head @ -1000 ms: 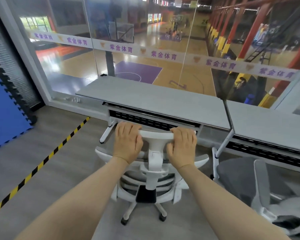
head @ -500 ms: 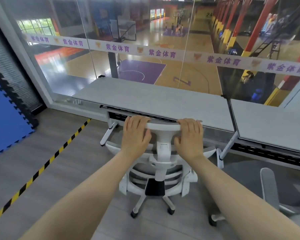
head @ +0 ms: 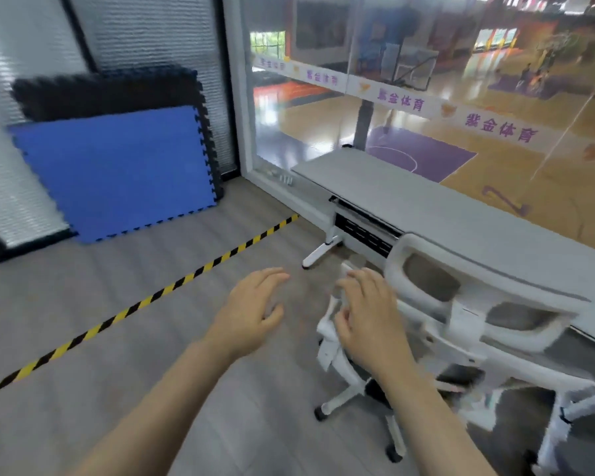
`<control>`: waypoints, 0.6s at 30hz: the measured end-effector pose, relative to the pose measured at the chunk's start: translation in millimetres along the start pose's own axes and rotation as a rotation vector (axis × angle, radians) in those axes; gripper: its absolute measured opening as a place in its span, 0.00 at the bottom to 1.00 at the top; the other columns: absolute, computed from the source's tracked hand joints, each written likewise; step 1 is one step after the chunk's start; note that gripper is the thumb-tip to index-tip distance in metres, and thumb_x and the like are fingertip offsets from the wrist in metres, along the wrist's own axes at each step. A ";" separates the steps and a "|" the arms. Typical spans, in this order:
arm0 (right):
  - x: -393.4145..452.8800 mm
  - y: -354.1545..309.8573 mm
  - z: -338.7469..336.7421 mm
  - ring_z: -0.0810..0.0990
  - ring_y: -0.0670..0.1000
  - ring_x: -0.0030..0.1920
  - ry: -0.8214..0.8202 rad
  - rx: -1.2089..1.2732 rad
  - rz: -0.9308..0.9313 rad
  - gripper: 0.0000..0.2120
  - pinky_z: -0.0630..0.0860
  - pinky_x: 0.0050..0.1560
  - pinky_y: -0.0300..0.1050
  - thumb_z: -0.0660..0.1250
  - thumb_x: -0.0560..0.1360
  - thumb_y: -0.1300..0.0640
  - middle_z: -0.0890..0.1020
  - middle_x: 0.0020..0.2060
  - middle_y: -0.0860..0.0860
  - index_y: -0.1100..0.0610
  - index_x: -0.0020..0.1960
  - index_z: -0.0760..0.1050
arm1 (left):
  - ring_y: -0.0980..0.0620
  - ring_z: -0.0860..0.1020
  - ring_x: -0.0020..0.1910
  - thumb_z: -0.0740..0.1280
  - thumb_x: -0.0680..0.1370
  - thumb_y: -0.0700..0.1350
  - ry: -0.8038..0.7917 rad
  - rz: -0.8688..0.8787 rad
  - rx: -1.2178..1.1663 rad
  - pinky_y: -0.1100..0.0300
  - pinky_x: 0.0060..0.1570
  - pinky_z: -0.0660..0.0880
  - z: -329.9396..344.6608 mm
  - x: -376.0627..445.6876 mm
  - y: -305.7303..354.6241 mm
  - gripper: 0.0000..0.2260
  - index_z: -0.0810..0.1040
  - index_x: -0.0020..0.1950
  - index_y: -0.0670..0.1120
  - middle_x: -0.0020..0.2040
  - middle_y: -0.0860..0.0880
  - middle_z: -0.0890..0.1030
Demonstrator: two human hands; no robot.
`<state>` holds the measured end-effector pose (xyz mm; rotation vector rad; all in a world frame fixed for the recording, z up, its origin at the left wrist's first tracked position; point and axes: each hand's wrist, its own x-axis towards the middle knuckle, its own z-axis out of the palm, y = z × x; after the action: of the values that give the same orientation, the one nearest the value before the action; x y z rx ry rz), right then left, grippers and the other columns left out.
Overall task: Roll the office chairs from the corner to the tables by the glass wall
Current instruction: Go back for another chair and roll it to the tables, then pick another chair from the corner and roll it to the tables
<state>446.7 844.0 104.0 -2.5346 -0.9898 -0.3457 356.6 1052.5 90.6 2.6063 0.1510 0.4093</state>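
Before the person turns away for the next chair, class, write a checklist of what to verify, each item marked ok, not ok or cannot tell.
1. Left hand free, holding nothing: ok.
2. Right hand off the white chair: cannot tell; it overlaps the armrest, blurred.
3. Chair parked at the table by the glass wall: ok.
4. Seat tucked under the tabletop: cannot tell.
5. Floor to the left, across the striped tape, free of obstacles: ok.

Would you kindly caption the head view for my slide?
Both hands, left and right, open beside the white office chair parked at the table by the glass wall.
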 end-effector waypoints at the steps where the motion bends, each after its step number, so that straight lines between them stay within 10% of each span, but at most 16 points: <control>1: 1.4 -23.7 11.8 0.68 0.56 0.67 -0.045 0.031 -0.050 0.18 0.66 0.69 0.57 0.58 0.71 0.56 0.74 0.62 0.54 0.55 0.59 0.74 | 0.58 0.65 0.70 0.61 0.78 0.47 0.022 -0.063 0.023 0.60 0.69 0.62 -11.0 -22.3 -15.9 0.20 0.70 0.70 0.52 0.71 0.57 0.69; 18: -100.3 -458.7 137.9 0.74 0.53 0.60 -0.425 0.431 -0.711 0.16 0.67 0.61 0.47 0.62 0.74 0.57 0.78 0.55 0.49 0.56 0.61 0.75 | 0.61 0.72 0.60 0.60 0.81 0.49 0.460 -1.005 0.111 0.70 0.54 0.65 -203.6 -507.3 -129.5 0.17 0.68 0.70 0.58 0.67 0.69 0.63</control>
<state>69.8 1154.1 69.1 -1.8290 -1.8851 0.2201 -192.9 1166.9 65.2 2.1197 1.5624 0.5963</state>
